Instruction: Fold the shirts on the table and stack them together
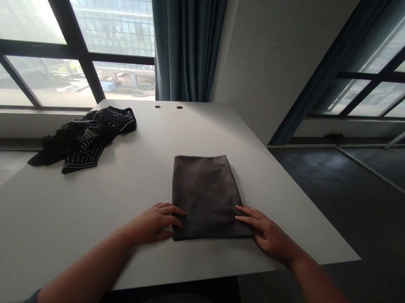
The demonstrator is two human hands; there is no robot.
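Note:
A dark grey-brown piece of fabric, folded into a flat, near-rectangular shape, lies on the white table in front of me. My left hand rests at its near left corner, fingertips over the edge and thumb low beside the corner. On the opposite side, my right hand lies with spread fingers touching the cloth's right edge near the front corner. Neither hand lifts the fabric. What kind of garment or cloth it is, the folds hide.
A crumpled black garment with white stripes lies at the table's far left. Two round cable holes are near the back edge of the white table. Behind stand a blue-grey curtain, a pillar and windows.

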